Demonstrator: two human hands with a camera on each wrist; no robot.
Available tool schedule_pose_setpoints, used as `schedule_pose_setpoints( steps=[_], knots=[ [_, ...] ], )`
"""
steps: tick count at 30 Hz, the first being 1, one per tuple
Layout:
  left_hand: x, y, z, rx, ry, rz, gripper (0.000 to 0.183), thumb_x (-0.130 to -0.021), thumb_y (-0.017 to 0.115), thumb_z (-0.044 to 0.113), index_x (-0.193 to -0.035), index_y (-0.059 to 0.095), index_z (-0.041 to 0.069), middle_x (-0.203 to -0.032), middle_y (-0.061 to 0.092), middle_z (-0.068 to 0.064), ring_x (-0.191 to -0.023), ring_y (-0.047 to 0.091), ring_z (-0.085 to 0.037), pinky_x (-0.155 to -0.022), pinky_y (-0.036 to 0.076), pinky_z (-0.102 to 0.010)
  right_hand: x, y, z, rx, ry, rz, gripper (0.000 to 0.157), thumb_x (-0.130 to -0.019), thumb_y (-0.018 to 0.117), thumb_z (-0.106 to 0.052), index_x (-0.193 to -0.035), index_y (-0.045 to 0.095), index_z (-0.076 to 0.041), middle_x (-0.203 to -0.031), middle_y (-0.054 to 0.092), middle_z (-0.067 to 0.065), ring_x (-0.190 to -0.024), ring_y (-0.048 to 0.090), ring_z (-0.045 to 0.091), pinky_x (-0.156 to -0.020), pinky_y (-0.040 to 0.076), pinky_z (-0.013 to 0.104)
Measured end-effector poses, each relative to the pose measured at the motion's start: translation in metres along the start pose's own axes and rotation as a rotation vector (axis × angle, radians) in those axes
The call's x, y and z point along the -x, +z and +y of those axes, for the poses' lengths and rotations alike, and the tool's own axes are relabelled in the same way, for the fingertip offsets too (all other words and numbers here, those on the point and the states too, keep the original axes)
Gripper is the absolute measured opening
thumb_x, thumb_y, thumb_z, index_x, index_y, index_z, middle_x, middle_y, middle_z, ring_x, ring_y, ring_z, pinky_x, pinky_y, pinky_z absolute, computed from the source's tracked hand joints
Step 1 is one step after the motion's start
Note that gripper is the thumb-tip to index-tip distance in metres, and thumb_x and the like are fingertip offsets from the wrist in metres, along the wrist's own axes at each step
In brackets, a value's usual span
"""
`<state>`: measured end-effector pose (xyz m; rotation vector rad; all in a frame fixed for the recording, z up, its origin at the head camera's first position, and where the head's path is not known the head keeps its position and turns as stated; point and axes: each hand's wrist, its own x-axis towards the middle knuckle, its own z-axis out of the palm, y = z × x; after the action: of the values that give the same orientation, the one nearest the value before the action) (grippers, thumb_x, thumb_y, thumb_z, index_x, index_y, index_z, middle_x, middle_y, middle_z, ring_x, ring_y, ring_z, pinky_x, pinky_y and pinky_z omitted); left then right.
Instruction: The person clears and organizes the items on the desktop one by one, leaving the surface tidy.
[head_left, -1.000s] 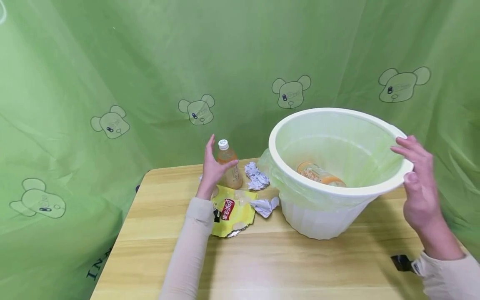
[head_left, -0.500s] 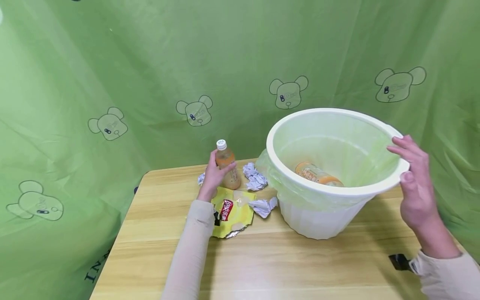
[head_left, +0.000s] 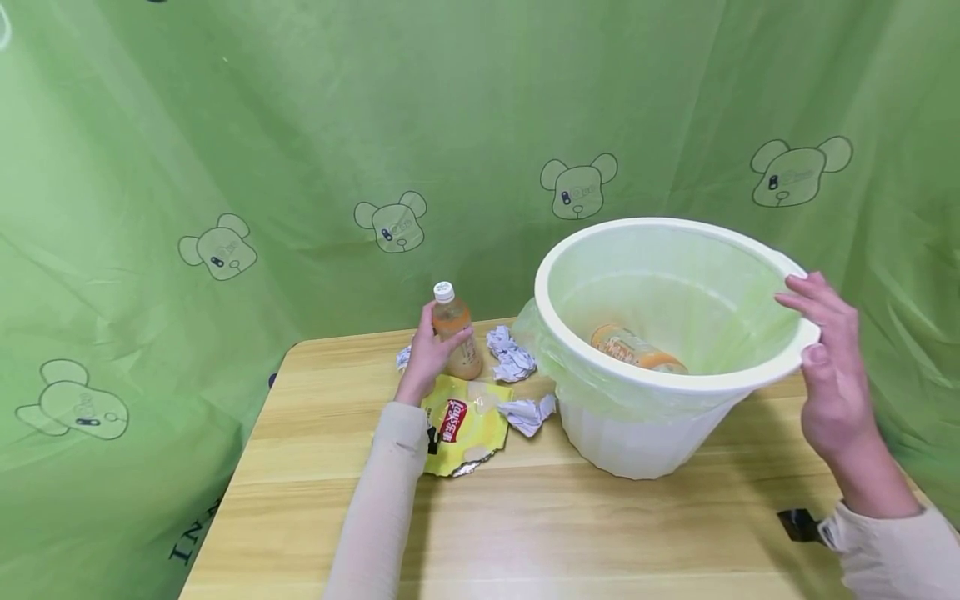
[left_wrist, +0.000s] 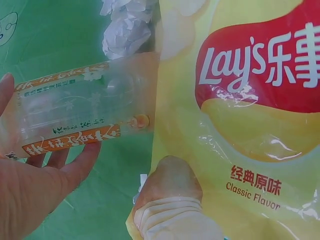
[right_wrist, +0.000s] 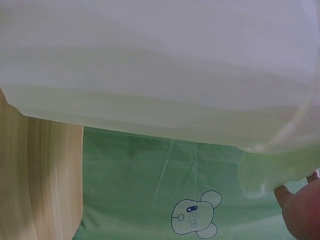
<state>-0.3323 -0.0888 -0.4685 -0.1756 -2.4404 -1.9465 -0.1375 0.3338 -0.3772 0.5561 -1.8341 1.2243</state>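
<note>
Having closed in since a second ago, the left hand (head_left: 426,357) is gripping the upright bottle (head_left: 465,358) on the table (head_left: 300,492), the right hand (head_left: 838,375) clasping the bin (head_left: 637,433), one bottle (head_left: 636,348) already lying inside, chip bag (head_left: 471,433) and crumpled papers (head_left: 513,358) remaining outside.

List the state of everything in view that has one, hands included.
Left hand: gripping the standing bottle
Right hand: holding the bin rim
Standing bottle: upright, capped
White bin: open-topped, lined
Green liner: draped over the rim
Bottle in the bin: lying on its side; cap not visible
Lay's bag: torn, printed side up
Paper scraps: crumpled, on the table
</note>
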Motion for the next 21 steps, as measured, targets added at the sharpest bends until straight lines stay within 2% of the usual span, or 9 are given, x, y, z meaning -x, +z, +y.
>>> schedule_pose_setpoints(
  steps=[6,13,21],
  knots=[
    [0.001,-0.0002,-0.0001,-0.007,0.011,0.006,0.078,-0.092,0.08,0.026,-0.156,0.035,0.033,-0.154,0.052,-0.006,-0.146,0.045,-0.035,-0.124,0.029,-0.063,0.0003,-0.0003,0.0006,-0.003,0.007,0.001,0.052,-0.108,0.039,-0.028,-0.138,0.051,0.013,-0.155,0.045,0.001,-0.155,0.027,0.024,-0.133,0.004,0.04],
    [0.0005,-0.0001,-0.0003,-0.009,0.001,0.005,0.077,-0.091,0.08,0.028,-0.154,0.036,0.038,-0.154,0.052,-0.003,-0.145,0.045,-0.034,-0.122,0.029,-0.066,0.001,-0.0005,0.0013,0.001,0.005,0.003,0.052,-0.108,0.039,-0.028,-0.138,0.051,0.013,-0.155,0.045,0.001,-0.155,0.027,0.023,-0.133,0.005,0.04],
    [0.0031,-0.0005,0.0012,-0.001,0.007,0.008,0.077,-0.092,0.08,0.027,-0.155,0.036,0.037,-0.155,0.051,-0.003,-0.147,0.043,-0.034,-0.123,0.028,-0.066,0.001,-0.0011,0.0018,0.003,0.0,0.002,0.052,-0.108,0.038,-0.028,-0.138,0.051,0.013,-0.156,0.045,0.001,-0.155,0.027,0.023,-0.133,0.005,0.04]
  ],
)
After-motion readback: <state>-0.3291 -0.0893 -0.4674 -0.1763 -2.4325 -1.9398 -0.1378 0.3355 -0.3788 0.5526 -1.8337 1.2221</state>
